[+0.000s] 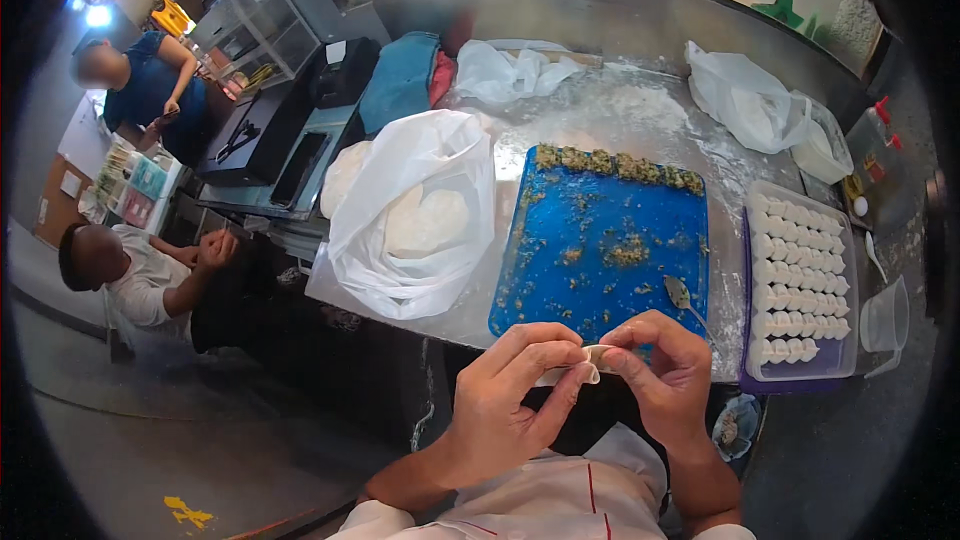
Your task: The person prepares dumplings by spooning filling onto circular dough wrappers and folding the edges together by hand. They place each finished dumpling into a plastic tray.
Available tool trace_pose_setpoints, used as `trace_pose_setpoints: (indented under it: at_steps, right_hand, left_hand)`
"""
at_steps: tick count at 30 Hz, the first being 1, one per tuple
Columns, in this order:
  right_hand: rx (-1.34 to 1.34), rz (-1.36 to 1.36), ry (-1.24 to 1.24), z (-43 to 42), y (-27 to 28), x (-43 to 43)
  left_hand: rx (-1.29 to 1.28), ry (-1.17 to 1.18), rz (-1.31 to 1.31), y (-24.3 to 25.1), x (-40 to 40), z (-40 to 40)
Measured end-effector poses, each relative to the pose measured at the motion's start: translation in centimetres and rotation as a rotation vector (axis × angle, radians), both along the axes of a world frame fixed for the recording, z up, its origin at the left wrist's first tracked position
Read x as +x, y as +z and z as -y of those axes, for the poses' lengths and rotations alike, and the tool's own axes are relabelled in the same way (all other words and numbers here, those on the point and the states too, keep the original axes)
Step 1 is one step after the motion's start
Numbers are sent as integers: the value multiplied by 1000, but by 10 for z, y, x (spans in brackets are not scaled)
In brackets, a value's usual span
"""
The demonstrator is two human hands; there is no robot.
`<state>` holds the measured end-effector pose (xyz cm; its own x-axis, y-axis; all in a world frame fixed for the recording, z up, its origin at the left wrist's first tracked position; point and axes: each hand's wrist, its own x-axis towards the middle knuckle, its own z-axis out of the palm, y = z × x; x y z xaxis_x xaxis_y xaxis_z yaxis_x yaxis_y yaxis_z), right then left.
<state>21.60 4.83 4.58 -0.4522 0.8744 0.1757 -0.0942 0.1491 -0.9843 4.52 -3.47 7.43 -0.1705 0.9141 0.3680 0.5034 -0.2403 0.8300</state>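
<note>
Between the fingertips of both hands is a small dumpling wrapper (598, 369), partly folded, held up in front of my body. My left hand (517, 386) pinches its left side between thumb and fingers. On its right edge my right hand (660, 371) grips with thumb and forefinger. Whether filling lies inside is hidden. Just beyond the hands lies a blue tray (585, 240) smeared with bits of greenish filling. Portions of chopped filling (622, 165) line its far edge. A metal spoon (679, 294) rests on its right side.
Rows of white dumplings (799, 277) fill a plastic tray (847, 360) at right. A white bag (360, 270) holds dough (427, 221) at left. A clear measuring jug (885, 319) stands far right. Two people (150, 270) are at the left. Flour dusts the metal table (637, 109).
</note>
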Motion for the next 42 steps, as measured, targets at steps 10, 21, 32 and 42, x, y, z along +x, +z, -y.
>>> trace_pose_setpoints:
  at_steps: [10, 21, 32, 42]
  right_hand:
    - [-111, -108, 122, 0, 3, 3]
    - [170, 157, -48, 13, 5, 4]
    - [121, 131, 114, 2, 21, 16]
    - [182, 119, -91, 9, 17, 24]
  left_hand:
    - [58, -2, -7, -2, -1, 0]
    - [10, 18, -30, 1, -1, -2]
    - [47, -216, 103, -10, -6, -4]
    - [86, -194, 571, -20, 9, 0]
